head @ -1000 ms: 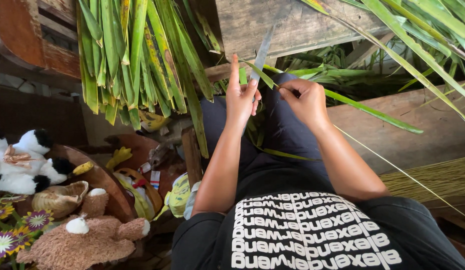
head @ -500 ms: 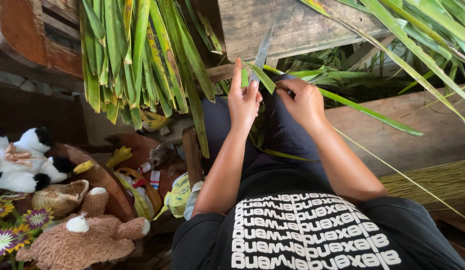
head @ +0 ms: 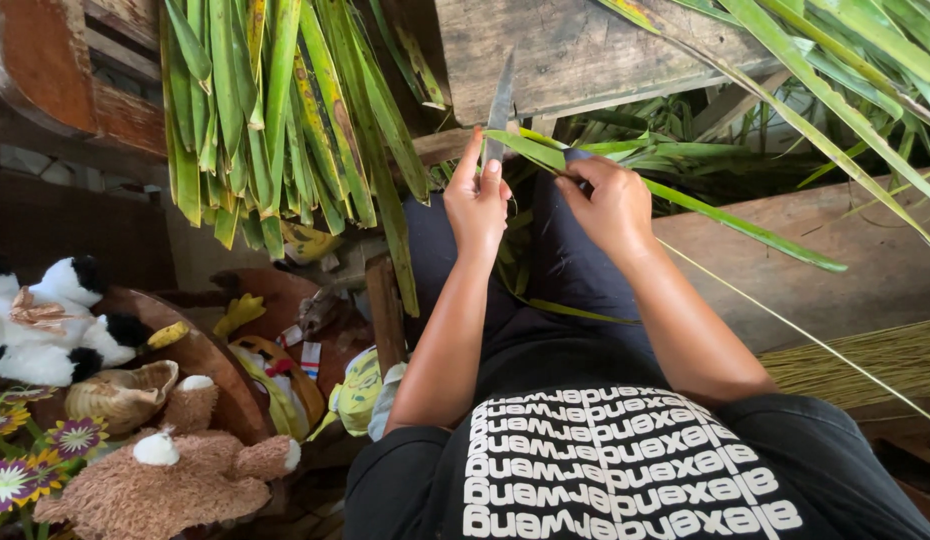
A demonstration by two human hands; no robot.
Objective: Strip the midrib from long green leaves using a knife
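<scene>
Head view: person seated, both hands raised over the lap, working a green leaf.
Left hand (head: 477, 205): fingers closed around the handle of a knife (head: 500, 108); blade points up and away, clear of the fingertips.
Right hand (head: 610, 203): fingers pinched shut on a palm leaf strip (head: 730, 220), gripping it near its inner end.
Leaf position: strip runs from just beside the blade base, through the right fingers, out to the right over a wooden plank (head: 845, 250).
Contact: leaf tip meets the blade just above the left fingers.
Surroundings: hanging leaf bundle (head: 275, 120) upper left; plush toys (head: 165, 470) lower left; pile of thin sticks (head: 875, 360) at right.
</scene>
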